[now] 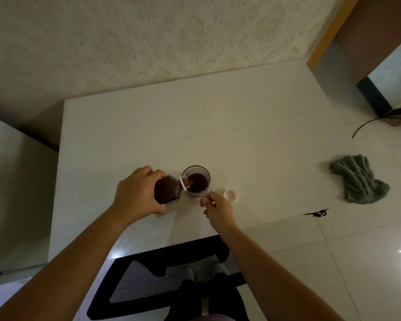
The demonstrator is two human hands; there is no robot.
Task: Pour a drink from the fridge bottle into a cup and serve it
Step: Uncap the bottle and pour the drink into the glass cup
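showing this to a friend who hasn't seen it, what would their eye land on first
Most likely the pour at the middle of the white table: the left hand tips a bottle of dark red drink into a glass cup, which the right hand steadies by its handle. The bottle's cap lies just right of the cup, and a crumpled grey cloth sits on the floor further right.

**One head-worn view, looking down**

The scene is seen from a single wide-angle camera worn on the head, aimed forward and steeply down at the white table [218, 126] from close above. The wall behind the table is also taken in.
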